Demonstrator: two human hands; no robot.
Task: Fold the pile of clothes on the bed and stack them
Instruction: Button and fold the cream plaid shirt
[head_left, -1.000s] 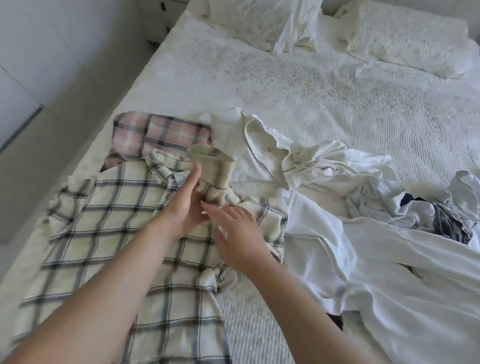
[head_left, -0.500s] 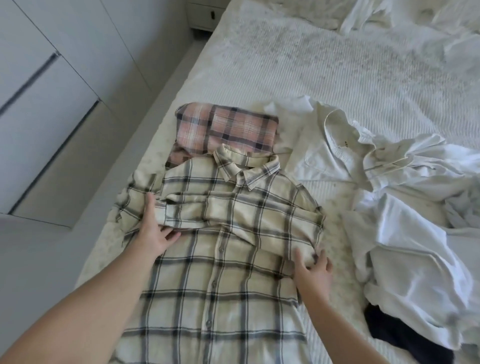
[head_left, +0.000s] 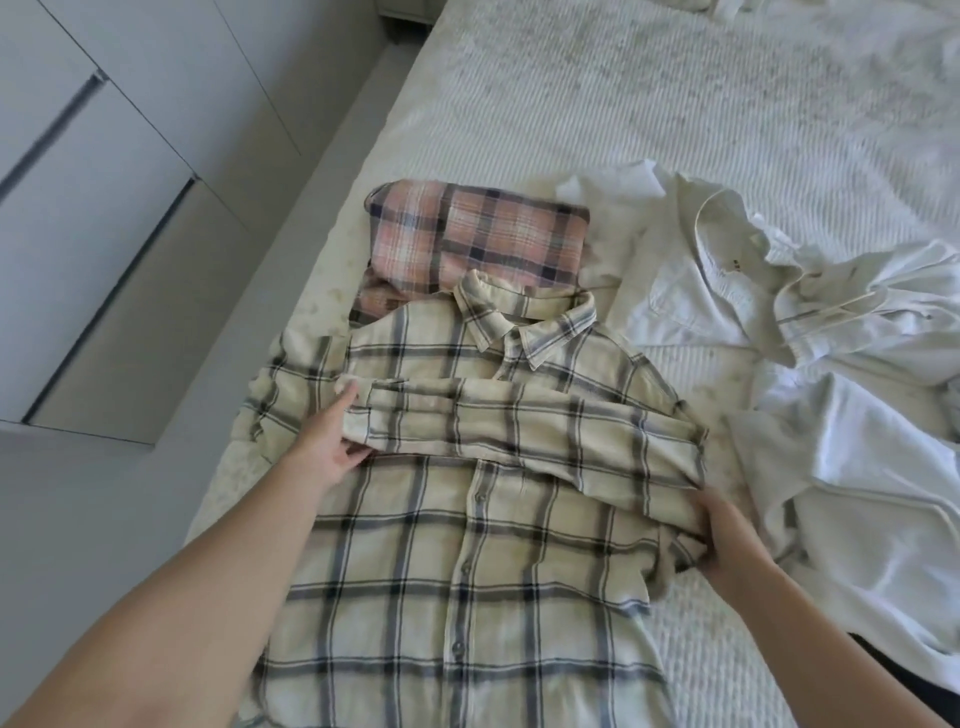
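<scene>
While the cream plaid shirt (head_left: 457, 519) lies buttoned near the bed's (head_left: 675, 130) left edge, left hand (head_left: 327, 441) pinches the folded sleeve's cuff (head_left: 363, 415); right hand (head_left: 727, 540) grips its fold. Next, fold the left side inward.

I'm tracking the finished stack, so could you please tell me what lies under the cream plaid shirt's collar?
The folded pink plaid shirt lies partly under the cream plaid shirt; its near edge is covered.
</scene>
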